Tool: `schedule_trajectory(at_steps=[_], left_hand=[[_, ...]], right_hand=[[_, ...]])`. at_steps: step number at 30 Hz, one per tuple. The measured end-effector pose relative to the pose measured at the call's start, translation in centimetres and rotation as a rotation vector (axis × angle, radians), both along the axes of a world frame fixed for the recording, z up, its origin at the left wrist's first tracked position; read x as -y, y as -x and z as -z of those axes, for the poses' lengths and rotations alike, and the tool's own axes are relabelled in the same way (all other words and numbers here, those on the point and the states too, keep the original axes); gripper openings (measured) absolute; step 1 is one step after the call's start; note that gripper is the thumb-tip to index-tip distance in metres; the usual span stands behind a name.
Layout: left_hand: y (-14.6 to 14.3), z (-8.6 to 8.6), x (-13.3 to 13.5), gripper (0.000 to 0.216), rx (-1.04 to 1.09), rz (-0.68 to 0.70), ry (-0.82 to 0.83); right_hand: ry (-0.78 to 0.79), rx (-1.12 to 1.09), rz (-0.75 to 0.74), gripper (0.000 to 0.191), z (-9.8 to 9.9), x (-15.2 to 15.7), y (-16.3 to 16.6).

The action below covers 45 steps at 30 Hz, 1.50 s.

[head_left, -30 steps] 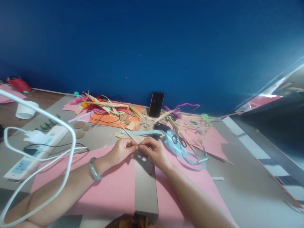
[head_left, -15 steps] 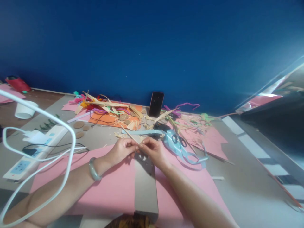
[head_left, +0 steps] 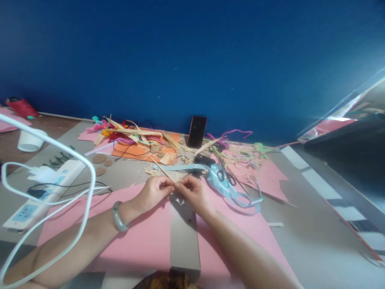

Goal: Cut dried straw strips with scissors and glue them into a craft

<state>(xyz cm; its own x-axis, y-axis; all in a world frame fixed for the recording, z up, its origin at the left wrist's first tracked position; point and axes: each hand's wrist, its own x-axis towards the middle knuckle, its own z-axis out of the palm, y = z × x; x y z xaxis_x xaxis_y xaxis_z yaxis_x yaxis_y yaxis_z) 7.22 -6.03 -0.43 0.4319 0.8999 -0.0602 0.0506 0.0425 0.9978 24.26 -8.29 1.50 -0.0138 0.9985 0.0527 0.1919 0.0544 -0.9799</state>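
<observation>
My left hand (head_left: 157, 190) and my right hand (head_left: 191, 192) meet over the middle of the table, fingertips pinched together. Between them they grip a thin, pale straw-coloured strip (head_left: 161, 167), whose free end points up and to the left. The end at my fingertips is hidden by the fingers. Beneath the hands lie pink paper sheets (head_left: 135, 237) with a grey strip of tabletop between them. Just right of my right hand is a light-blue ribbon (head_left: 218, 182), with dark-handled scissors (head_left: 226, 176) on it.
A phone (head_left: 197, 131) leans against the blue wall. Straw-coloured strips and pipe cleaners (head_left: 231, 133) lie scattered along the back, partly on orange paper (head_left: 135, 150). At left are a power strip (head_left: 43, 196), a looping white cable (head_left: 88, 200) and a white cup (head_left: 31, 139).
Very little differs. My right hand's fingers have shifted slightly left against the left hand's fingertips; both hands keep their grip on the strip.
</observation>
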Motion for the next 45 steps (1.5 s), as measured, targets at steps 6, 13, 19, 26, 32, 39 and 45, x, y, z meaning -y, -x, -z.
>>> schedule_trajectory(at_steps=[6, 13, 19, 26, 32, 39, 45], left_hand=[[-0.02, -0.27, -0.03, 0.031, 0.029, 0.020, 0.023], [0.08, -0.24, -0.23, 0.032, 0.074, 0.028, 0.049], [0.08, -0.05, -0.12, 0.033, 0.019, 0.009, -0.004], [0.00, -0.09, -0.21, 0.020, 0.037, 0.021, 0.037], [-0.03, -0.60, -0.26, 0.013, 0.047, -0.017, 0.107], [-0.20, -0.37, -0.15, 0.024, 0.072, -0.045, 0.095], [-0.14, -0.22, -0.01, 0.022, 0.047, -0.043, 0.029]], right_hand=[[0.031, -0.029, 0.033, 0.034, 0.16, 0.10, 0.18], [0.121, -0.098, -0.029, 0.037, 0.05, -0.03, 0.00], [0.099, -0.081, 0.010, 0.036, -0.12, 0.04, 0.05], [0.109, -0.104, 0.015, 0.035, -0.14, 0.20, 0.14], [0.157, -0.184, 0.006, 0.034, -0.36, 0.05, -0.04], [0.139, -0.166, 0.035, 0.037, -0.11, 0.02, 0.03], [0.151, -0.162, 0.041, 0.035, 0.10, 0.14, 0.17]])
